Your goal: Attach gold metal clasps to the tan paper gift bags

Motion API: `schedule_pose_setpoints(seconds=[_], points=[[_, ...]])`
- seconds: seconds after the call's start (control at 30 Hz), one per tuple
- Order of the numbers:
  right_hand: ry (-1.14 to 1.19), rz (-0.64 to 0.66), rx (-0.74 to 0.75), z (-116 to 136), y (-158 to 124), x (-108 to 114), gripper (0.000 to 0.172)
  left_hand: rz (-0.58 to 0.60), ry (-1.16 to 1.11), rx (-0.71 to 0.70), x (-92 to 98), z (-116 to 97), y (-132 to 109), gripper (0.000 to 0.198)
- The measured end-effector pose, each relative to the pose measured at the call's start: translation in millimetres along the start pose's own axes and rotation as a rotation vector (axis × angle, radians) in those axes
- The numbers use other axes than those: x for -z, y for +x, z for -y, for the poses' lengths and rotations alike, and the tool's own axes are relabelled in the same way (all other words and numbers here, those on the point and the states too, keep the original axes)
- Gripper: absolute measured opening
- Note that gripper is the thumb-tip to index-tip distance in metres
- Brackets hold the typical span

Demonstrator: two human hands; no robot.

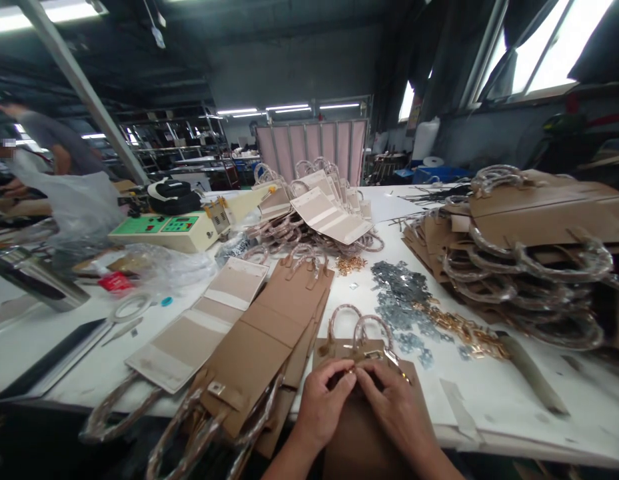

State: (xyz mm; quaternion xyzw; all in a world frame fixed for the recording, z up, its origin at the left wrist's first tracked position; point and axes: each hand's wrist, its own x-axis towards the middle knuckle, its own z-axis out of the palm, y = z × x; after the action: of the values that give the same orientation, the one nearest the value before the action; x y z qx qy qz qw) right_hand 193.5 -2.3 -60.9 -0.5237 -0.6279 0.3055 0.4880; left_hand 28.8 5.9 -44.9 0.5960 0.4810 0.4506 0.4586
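We work at a white bench [489,390] in a dim workshop, windows [564,47] at the right and a pink screen [314,150] beyond. Our brown bag piece [362,433] lies at the near edge, its long axis running away from us, looped handles [345,307] at the far end. Over it our left hand [326,400] and right hand [396,403] meet, fingers [346,382] pinched together, whether on some small part we cannot tell
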Motion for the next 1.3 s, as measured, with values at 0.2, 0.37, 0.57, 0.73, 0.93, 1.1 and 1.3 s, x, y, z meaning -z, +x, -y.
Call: schedule_pose_setpoints(seconds=[0.2, 0.37, 0.57, 0.73, 0.93, 1.1, 1.3], points=[[-0.014, 0.064, -0.032, 3, -1, 4, 0.024, -0.066, 0.022, 0.049, -3.7, 8, -2, 0.026], [-0.056, 0.057, -0.035, 3, 0, 5, 0.028, -0.075, 0.050, 0.040, -8.1, 9, -1, 0.026], [-0.050, 0.029, -0.049, 3, -2, 5, 0.025, -0.061, -0.037, 0.093, -8.9, 12, -1, 0.042], [-0.007, 0.051, -0.077, 13, -5, 10, 0.023, -0.130, -0.151, 0.115, -10.2, 18, 0, 0.029], [0.009, 0.073, -0.091, 16, -6, 13, 0.021, -0.121, -0.031, 0.092, -7.8, 14, -3, 0.016], [0.052, 0.066, -0.108, 11, -4, 13, 0.020, -0.017, 0.006, 0.018, -5.0, 11, -7, 0.025], [0.108, 0.139, -0.115, -1, -4, 19, 0.023, 0.021, 0.087, 0.006, -7.0, 10, -8, 0.035]])
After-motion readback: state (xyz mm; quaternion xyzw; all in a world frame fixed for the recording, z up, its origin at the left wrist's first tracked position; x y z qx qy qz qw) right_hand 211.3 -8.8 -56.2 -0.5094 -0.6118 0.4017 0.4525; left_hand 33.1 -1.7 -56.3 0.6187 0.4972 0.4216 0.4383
